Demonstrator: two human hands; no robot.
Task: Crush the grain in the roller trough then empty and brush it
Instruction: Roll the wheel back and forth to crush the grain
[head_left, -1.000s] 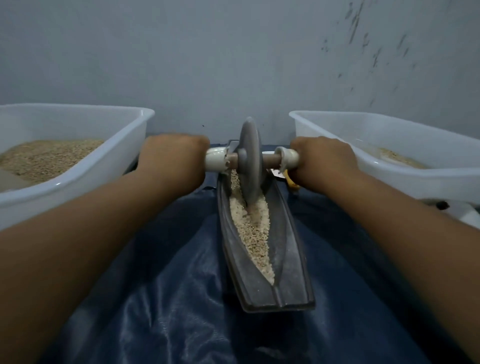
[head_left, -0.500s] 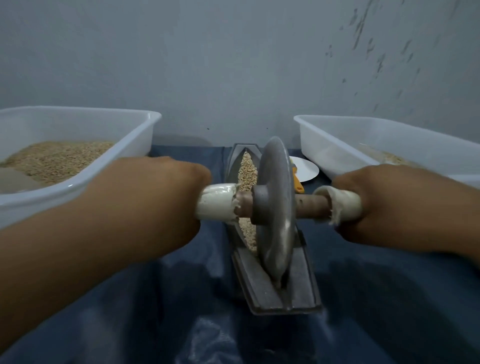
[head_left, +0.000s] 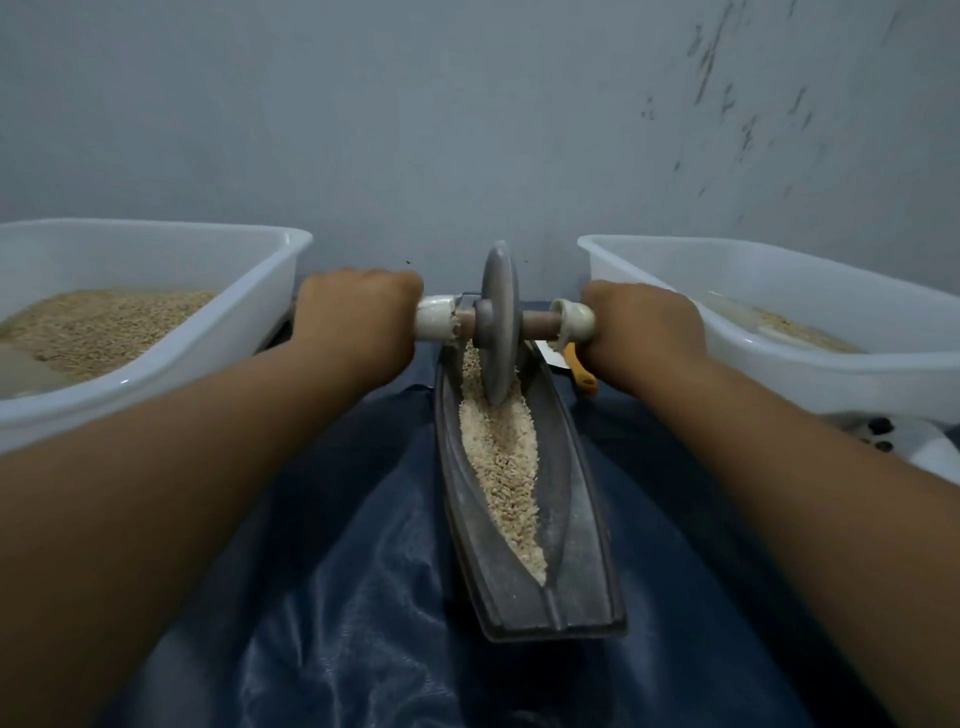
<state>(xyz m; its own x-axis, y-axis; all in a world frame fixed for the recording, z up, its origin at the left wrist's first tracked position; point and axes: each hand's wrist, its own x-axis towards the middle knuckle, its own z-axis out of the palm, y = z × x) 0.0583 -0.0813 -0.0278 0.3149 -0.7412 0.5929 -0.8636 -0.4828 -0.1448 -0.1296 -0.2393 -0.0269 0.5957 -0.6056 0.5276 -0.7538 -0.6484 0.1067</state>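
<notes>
Grain sits along the trough on our blue sheet, roller disc standing at its far end. Our left hand and right hand are wrapped tight around the axle handles, white tubs either side.

You have one view only, from the wide-angle camera on your head, so no second view shares the scene. It looks forward and down along your outstretched forearms toward the wall at 12 o'clock. Your left hand sits near 11 o'clock and your right hand near 1 o'clock, both far out in the frame. The trough runs from centre down toward 6 o'clock, close below the lens. Straight edges bow near the frame's borders, as on the white tub at 9 o'clock.
</notes>
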